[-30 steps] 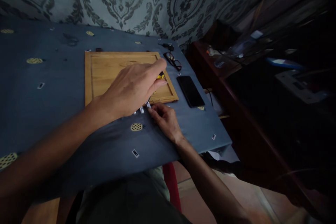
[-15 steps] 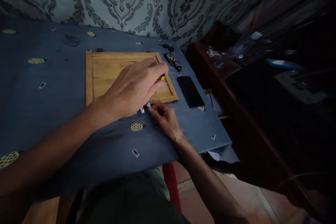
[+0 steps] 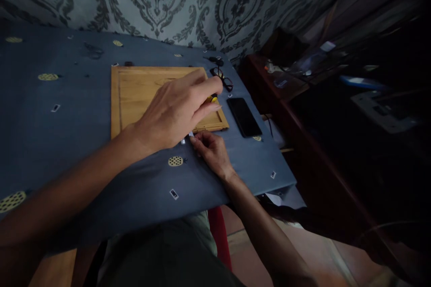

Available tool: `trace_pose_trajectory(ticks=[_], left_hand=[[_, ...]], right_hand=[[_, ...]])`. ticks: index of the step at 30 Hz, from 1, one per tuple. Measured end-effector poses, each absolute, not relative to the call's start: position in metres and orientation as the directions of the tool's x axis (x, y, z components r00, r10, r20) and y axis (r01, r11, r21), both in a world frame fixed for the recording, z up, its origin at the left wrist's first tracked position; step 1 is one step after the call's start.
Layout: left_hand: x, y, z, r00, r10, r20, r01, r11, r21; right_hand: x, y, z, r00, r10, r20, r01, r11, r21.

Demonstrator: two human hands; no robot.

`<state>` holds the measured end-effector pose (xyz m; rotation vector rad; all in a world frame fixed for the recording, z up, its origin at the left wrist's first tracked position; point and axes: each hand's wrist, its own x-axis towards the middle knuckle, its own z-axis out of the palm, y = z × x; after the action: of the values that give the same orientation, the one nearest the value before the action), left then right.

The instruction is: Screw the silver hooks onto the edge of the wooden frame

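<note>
My left hand [image 3: 178,107] is closed over the lower right of a framed wooden panel [image 3: 136,89]. Its fingers and thumb grip what looks like a screwdriver [image 3: 213,98]; only part of the yellow-and-black handle shows, and its tip is hidden. At the panel's near edge, my right hand [image 3: 212,150] is closed, with thumb and index finger pinching a small shiny metal piece [image 3: 191,134], seemingly a hinge. My left hand covers part of that piece. The panel lies flat on a blue patterned tablecloth [image 3: 134,193].
A black phone [image 3: 244,117] lies right of the panel, with eyeglasses [image 3: 226,81] behind it and a small dark object with a cord [image 3: 215,60] further back. A patterned curtain [image 3: 188,4] hangs behind the table. Dark red furniture [image 3: 269,78] with clutter stands at right.
My left hand has shifted slightly to the right and turned a little, with the screwdriver handle in it. My right hand stays in place at the panel's edge.
</note>
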<state>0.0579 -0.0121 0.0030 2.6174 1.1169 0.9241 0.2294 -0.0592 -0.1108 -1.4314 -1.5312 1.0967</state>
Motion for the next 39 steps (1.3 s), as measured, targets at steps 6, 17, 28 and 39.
trace_pose_trajectory(ticks=[6,17,28,39], left_hand=[[0.066,-0.012,0.016,0.534,0.747,0.396,0.648,-0.663,0.376],[0.073,-0.016,0.022,0.568,0.753,0.331,0.613,-0.656,0.441],[0.070,-0.018,0.019,0.581,0.733,0.354,0.644,-0.679,0.352],[0.067,-0.013,0.010,0.601,0.657,0.455,0.597,-0.748,0.291]], right_hand=[[0.230,-0.058,-0.113,-0.087,0.996,-0.021,0.346,0.011,-0.938],[0.230,-0.059,-0.111,-0.103,0.995,-0.018,0.331,0.017,-0.944],[0.230,-0.059,-0.116,-0.102,0.995,-0.008,0.327,0.026,-0.945],[0.230,-0.059,-0.113,-0.103,0.995,-0.017,0.304,0.015,-0.952]])
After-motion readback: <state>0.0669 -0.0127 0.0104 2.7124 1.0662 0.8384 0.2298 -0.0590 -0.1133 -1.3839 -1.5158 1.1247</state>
